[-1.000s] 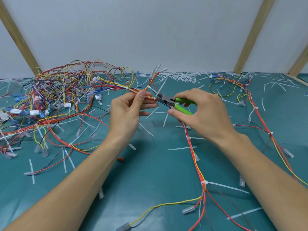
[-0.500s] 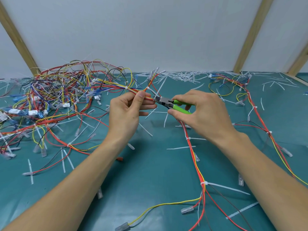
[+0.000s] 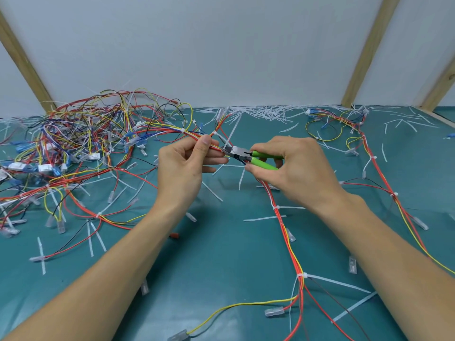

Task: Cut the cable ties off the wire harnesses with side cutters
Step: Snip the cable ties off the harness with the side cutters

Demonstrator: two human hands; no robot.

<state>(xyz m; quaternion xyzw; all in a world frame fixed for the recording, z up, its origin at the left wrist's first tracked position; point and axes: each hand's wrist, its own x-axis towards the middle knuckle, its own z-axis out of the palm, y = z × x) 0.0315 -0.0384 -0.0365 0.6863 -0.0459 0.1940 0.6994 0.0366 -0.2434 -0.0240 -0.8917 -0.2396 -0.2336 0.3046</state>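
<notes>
My left hand (image 3: 187,166) pinches a red, orange and yellow wire harness (image 3: 286,230) above the green table. A white cable tie (image 3: 214,133) sits on the bundle just past my thumb. My right hand (image 3: 293,168) grips the green handles of the side cutters (image 3: 248,156). Their metal jaws point left and sit at the bundle right beside my left fingertips. The harness runs down under my right hand toward the near edge, with further white ties (image 3: 275,207) along it.
A large tangle of coloured harnesses (image 3: 73,148) fills the left of the table. Another harness (image 3: 376,168) trails down the right side. Cut white tie pieces (image 3: 266,112) litter the back edge and the mat. Wooden struts lean against the white wall.
Both hands drifted slightly left and down with the bundle. The cutter jaws stay at the wires by my left fingertips.
</notes>
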